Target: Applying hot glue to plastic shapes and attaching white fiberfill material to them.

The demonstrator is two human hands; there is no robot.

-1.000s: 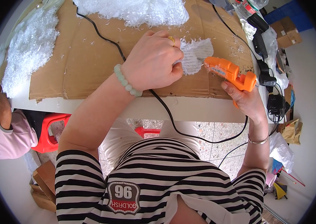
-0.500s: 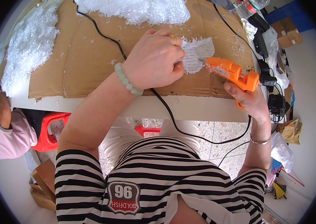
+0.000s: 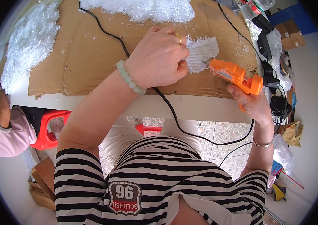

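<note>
My right hand [image 3: 251, 103] is wrapped round an orange glue gun [image 3: 234, 73], its nozzle pointing left. The nozzle tip reaches the lower right edge of a small piece of white fluffy fabric [image 3: 203, 53]; whether it touches cannot be made out. My left hand [image 3: 160, 56], with a ring and a pale green bead bracelet [image 3: 129, 80], is closed at the fabric's left edge and grips it. Its fingertips are hidden behind the hand. Ribbed backing faces up on the fabric, with frayed fibres along its upper edge.
Brown cardboard [image 3: 91, 71] covers the white table [image 3: 102, 107]. White fluffy material [image 3: 29, 48] lies at left, more [image 3: 147, 9] at the far edge. A black cable [image 3: 170, 107] runs under my left wrist. Adapters [image 3: 279, 105] and plastic bags crowd the right. Another person [image 3: 12, 131] sits at left.
The view has shifted slightly, so both hands, the fabric and the glue gun appear a little to the right. Both grips look the same.
</note>
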